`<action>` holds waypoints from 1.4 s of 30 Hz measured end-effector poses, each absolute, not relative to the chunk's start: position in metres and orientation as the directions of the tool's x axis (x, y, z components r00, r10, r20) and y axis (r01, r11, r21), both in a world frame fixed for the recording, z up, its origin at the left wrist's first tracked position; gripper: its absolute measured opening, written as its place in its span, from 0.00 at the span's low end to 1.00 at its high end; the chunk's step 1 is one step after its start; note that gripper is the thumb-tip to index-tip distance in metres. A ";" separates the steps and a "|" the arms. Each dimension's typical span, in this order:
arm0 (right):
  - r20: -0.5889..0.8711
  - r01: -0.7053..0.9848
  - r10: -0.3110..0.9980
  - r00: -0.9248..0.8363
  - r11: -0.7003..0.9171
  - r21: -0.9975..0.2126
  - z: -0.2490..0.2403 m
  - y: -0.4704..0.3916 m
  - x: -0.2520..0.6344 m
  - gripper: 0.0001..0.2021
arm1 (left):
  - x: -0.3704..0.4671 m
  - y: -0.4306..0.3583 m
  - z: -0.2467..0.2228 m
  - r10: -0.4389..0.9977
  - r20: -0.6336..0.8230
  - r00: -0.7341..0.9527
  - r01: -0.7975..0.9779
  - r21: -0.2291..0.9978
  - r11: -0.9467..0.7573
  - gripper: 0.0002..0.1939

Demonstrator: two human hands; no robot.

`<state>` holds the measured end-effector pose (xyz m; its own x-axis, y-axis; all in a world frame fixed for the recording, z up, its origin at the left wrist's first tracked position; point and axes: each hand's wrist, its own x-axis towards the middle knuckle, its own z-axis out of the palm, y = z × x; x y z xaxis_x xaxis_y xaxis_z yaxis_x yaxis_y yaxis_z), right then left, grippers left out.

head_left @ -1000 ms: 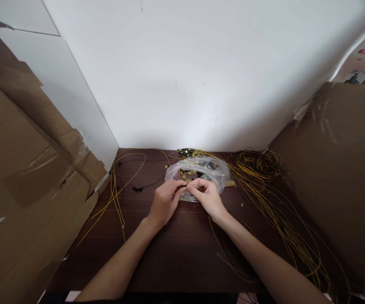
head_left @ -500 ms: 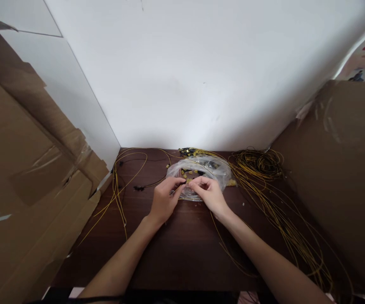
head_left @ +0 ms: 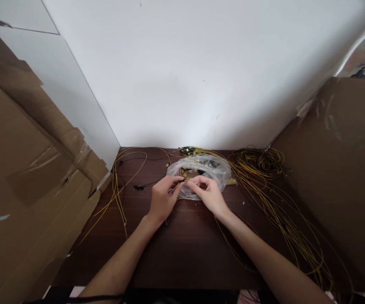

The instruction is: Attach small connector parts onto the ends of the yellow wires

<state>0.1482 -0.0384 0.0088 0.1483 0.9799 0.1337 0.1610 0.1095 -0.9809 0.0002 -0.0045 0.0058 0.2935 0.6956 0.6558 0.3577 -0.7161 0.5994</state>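
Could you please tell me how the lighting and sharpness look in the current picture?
Head view: white wall bright, darkening toward the lower right; head view: brown tabletop dim; head view: black piece in the left hand too small to make out clearly.

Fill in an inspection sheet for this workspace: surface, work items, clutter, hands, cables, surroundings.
Surface: dark brown tabletop.
Work items: small black part; clear plastic bag, yellow pieces in its opening.
Clutter: pale crumb right of the bag.
Hands: left hand pinches the black part; right hand beside it, fingertips close together, grip unclear.
Cables: coil at right rear; loose yellow wires at right and left.
Surroundings: white wall behind, cardboard both sides.
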 end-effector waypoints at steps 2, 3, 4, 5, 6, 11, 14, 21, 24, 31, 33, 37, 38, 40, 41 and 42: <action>0.134 0.170 0.980 0.150 0.108 -0.979 0.009 -0.038 0.149 0.11 | 0.000 -0.004 0.006 0.705 0.647 0.291 0.355 0.611 -0.707 0.05; 0.135 0.173 0.980 0.149 0.109 -0.979 0.009 -0.038 0.149 0.11 | 0.000 -0.004 0.006 0.705 0.643 0.298 0.352 0.613 -0.708 0.05; 0.138 0.174 0.980 0.147 0.111 -0.978 0.009 -0.038 0.149 0.11 | 0.000 -0.004 0.006 0.702 0.642 0.307 0.347 0.612 -0.711 0.05; 0.141 0.175 0.979 0.144 0.115 -0.978 0.008 -0.038 0.149 0.11 | 0.000 -0.005 0.005 0.698 0.642 0.318 0.341 0.609 -0.716 0.05; 0.145 0.176 0.979 0.140 0.120 -0.977 0.008 -0.038 0.149 0.11 | 0.001 -0.005 0.005 0.691 0.643 0.329 0.335 0.605 -0.723 0.05; 0.166 0.174 0.977 0.130 0.143 -0.974 0.006 -0.039 0.148 0.11 | 0.003 -0.007 0.002 0.654 0.655 0.379 0.323 0.569 -0.757 0.06; 0.156 0.178 0.979 0.133 0.131 -0.975 0.006 -0.038 0.148 0.12 | 0.002 -0.006 0.002 0.636 0.672 0.379 0.336 0.541 -0.771 0.06; 0.146 0.221 0.975 0.168 0.107 -0.969 0.009 -0.037 0.153 0.13 | -0.002 -0.003 0.007 0.661 0.690 0.294 0.361 0.561 -0.745 0.05; 0.150 0.220 0.973 0.174 0.110 -0.969 0.009 -0.037 0.153 0.12 | -0.002 -0.003 0.005 0.662 0.681 0.314 0.353 0.563 -0.747 0.05; 0.152 0.202 0.973 0.173 0.116 -0.973 0.007 -0.037 0.152 0.12 | 0.000 -0.005 0.000 0.669 0.654 0.352 0.362 0.564 -0.742 0.05; 0.151 0.209 0.975 0.166 0.115 -0.971 0.006 -0.038 0.151 0.12 | 0.001 -0.006 0.000 0.674 0.651 0.348 0.358 0.573 -0.738 0.05; 0.165 0.206 0.975 0.149 0.132 -0.970 0.005 -0.038 0.150 0.12 | 0.003 -0.008 0.000 0.670 0.644 0.370 0.334 0.580 -0.743 0.05; 0.170 0.208 0.975 0.145 0.138 -0.968 0.004 -0.039 0.150 0.12 | 0.003 -0.009 0.000 0.669 0.643 0.373 0.335 0.579 -0.743 0.05; 0.179 0.222 0.974 0.138 0.145 -0.964 0.004 -0.039 0.150 0.12 | 0.003 -0.009 0.000 0.669 0.644 0.370 0.344 0.574 -0.743 0.05; 0.182 0.233 0.974 0.136 0.147 -0.961 0.005 -0.039 0.150 0.12 | 0.003 -0.008 0.001 0.669 0.647 0.365 0.348 0.571 -0.743 0.05; 0.185 0.244 0.973 0.135 0.148 -0.958 0.005 -0.039 0.151 0.12 | 0.003 -0.008 0.001 0.669 0.651 0.359 0.352 0.570 -0.743 0.05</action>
<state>0.1505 -0.0390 0.0051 0.1355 0.9734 0.1848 0.2436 0.1481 -0.9585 0.0029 -0.0077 0.0015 0.3585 0.6693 0.6508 0.3519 -0.7426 0.5698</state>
